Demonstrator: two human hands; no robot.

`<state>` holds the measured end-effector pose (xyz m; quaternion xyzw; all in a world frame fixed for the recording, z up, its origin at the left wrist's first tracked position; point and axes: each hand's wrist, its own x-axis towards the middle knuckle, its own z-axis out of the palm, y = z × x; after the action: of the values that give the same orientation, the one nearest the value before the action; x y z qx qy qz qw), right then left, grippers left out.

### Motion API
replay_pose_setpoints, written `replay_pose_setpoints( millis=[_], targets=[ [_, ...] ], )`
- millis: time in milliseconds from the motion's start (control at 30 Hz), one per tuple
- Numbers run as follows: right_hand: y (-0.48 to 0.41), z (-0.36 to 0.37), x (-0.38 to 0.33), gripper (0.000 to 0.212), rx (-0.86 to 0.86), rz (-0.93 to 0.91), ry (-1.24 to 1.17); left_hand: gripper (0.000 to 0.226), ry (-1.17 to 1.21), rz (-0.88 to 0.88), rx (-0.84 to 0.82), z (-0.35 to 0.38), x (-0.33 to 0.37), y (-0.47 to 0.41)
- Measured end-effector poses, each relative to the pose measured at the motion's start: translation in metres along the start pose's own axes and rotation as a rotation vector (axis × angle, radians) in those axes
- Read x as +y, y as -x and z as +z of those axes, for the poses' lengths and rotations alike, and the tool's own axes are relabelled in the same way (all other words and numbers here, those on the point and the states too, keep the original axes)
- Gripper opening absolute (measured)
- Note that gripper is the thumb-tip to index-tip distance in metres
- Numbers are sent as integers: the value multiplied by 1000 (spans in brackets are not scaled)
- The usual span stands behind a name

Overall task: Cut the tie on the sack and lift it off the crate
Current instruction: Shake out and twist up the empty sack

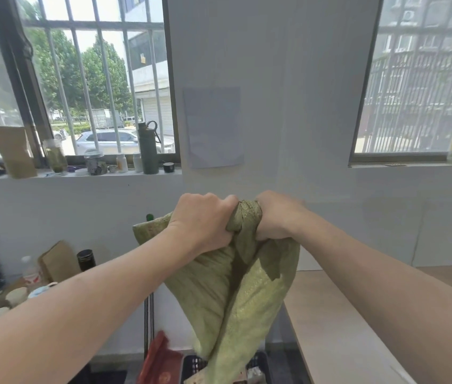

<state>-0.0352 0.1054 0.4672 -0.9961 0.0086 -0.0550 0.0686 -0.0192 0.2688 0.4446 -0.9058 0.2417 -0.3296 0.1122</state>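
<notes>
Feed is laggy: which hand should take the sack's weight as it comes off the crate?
Probably the left hand: it is fisted lower on the bunched neck of the green sack, over its bulk. The right hand grips near the top. The black crate lies below.

Left hand (205, 217): bare — no glove, ring or watch visible.
Right hand (276, 216): bare likewise, wrist uncovered.
Forearms: both bare along their whole visible length — no sleeve in view.
Fingers (229, 202): unadorned.
</notes>
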Motion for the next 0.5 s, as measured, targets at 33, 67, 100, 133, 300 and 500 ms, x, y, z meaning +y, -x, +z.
replay_pose_setpoints(
  millis=[33,67,100,133,300,500],
  targets=[
    [-1,2,0,32,35,-18,31,26,20,-8,-14,0,-1,-2],
    [-1,3,0,40,82,-40,75,25,48,-24,-28,-1,-3,-3],
    [-1,4,0,50,130,-67,131,24,85,-45,-36,0,-6,-6],
    [-1,6,0,62,180,-99,196,21,125,-65,-34,-1,-10,-8],
    [-2,14,-1,114,490,-293,389,11,350,-185,-10,-1,-24,-17],
    [-11,13,4,50,832,-352,425,28,928,-179,-178,-7,-35,-28]
  ],
)
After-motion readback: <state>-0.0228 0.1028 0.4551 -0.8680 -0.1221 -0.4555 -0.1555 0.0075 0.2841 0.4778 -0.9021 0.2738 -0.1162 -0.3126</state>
